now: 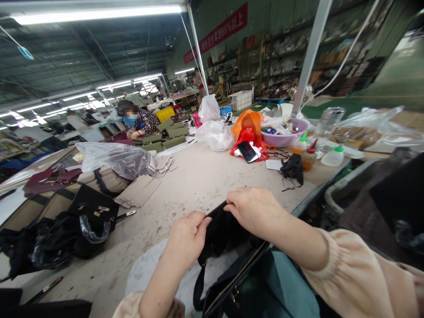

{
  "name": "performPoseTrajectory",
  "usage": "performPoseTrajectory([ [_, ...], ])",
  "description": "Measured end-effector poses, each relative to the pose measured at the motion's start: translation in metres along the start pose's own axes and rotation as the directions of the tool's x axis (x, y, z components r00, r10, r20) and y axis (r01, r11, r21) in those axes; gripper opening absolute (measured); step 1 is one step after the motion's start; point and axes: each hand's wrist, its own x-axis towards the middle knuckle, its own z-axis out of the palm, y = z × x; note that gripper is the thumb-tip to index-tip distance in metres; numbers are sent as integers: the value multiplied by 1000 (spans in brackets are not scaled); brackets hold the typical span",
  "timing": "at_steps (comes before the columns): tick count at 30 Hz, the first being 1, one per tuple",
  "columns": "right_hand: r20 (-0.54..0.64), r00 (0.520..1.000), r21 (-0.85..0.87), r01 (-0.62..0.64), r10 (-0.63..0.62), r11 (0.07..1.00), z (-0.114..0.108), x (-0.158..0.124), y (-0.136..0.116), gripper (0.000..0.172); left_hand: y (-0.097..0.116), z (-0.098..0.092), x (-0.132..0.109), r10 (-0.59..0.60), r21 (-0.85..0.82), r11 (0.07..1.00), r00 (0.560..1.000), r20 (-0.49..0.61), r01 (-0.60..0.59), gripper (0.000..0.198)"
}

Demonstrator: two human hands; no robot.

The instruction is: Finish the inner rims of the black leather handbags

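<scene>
A black leather handbag [221, 234] stands at the near edge of the worktable [198, 176], its strap hanging down on the left. My left hand [185, 236] is closed on the bag's left upper edge, thumb pressed against the rim. My right hand [253, 210] lies curled over the top of the bag, fingers bent over its far rim. A dark green piece [281, 287] sits under the bag near my body.
Black bags in plastic [66, 238] lie at the left, with grey card pieces [139, 190] and a plastic-wrapped pile [115, 159] behind. Bottles [308, 154], a purple bowl [285, 139], a phone [247, 151] and scissors [288, 181] stand far right. A masked person [135, 121] works far off.
</scene>
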Motion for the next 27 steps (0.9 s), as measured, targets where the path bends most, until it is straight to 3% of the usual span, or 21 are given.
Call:
performPoseTrajectory([
  [3, 13, 999, 29, -47, 46, 998, -2, 2, 0, 14, 0, 1, 0, -5, -18, 1000, 1000, 10, 6, 33],
  [6, 29, 996, 37, -87, 86, 996, -2, 2, 0, 26, -1, 2, 0, -12, -30, 999, 1000, 13, 12, 33],
  [20, 58, 998, 27, -25, 24, 999, 1, 4, 5, 17, 4, -3, 0, -4, 79, 997, 999, 43, 1, 31],
  [24, 67, 998, 27, -17, 15, 1000, 3, 7, 4, 20, 11, -15, 7, 37, 178, 982, 993, 112, -57, 27],
  [27, 67, 998, 23, -21, 20, 1000, 2, 8, 3, 18, 18, -17, 19, 135, 150, 977, 986, 102, -149, 22],
])
